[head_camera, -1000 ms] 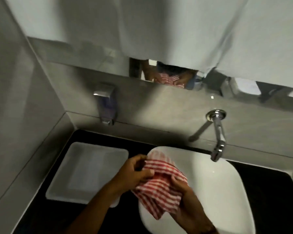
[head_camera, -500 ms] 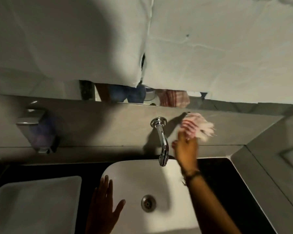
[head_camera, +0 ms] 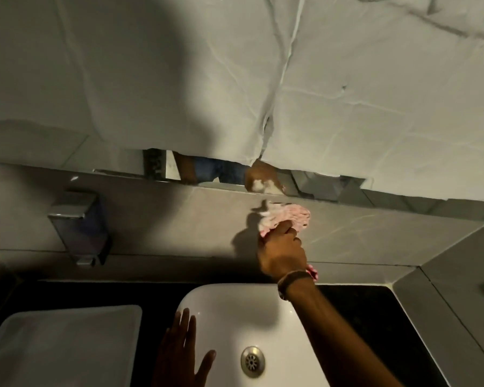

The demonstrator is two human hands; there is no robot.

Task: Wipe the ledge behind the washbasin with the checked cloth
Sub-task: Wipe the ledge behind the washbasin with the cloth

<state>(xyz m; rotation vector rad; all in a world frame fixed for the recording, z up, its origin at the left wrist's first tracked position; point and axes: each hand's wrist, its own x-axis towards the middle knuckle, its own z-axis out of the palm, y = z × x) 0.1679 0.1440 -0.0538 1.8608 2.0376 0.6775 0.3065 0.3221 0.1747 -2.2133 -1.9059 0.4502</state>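
My right hand (head_camera: pixel 282 251) grips the bunched red-and-white checked cloth (head_camera: pixel 287 218) and presses it against the grey tiled wall just below the mirror's lower edge, above the narrow grey ledge (head_camera: pixel 157 268) behind the white washbasin (head_camera: pixel 229 300). A corner of the cloth hangs out by my wrist. My left hand (head_camera: pixel 180 350) lies flat, fingers spread, on the basin's left rim. My right forearm crosses the basin and hides the tap.
A metal soap dispenser (head_camera: pixel 80 227) is fixed to the wall at the left. A white tray (head_camera: pixel 65 344) lies on the black counter left of the basin. Crumpled white paper (head_camera: pixel 235 79) covers the mirror. A grey tiled side wall (head_camera: pixel 458 289) closes the right.
My right hand with the cloth has shifted left along the wall and now covers the tap. One second ago both hands held the cloth over the basin; my left hand now rests on the rim.
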